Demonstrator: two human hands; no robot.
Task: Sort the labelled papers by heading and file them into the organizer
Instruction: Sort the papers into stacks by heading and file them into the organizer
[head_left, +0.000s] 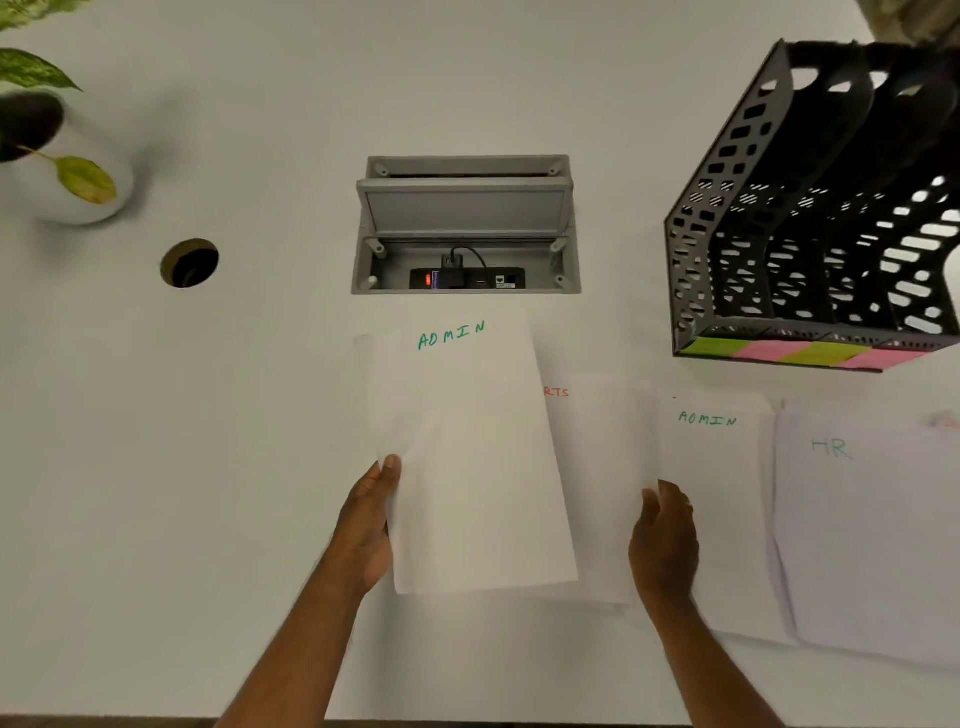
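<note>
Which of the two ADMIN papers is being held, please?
The larger-lettered ADMIN sheet below the cable box, gripped by the left hand; the other ADMIN sheet lies flat.

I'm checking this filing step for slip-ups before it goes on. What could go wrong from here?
1. The left hand pinches the held ADMIN sheet by one edge only; it could sag or slip.
2. That sheet covers most of the red heading on the paper beneath, so it could be misfiled.
3. The organizer slots look alike and the sticky labels are unreadable here; a wrong slot is possible.
</note>
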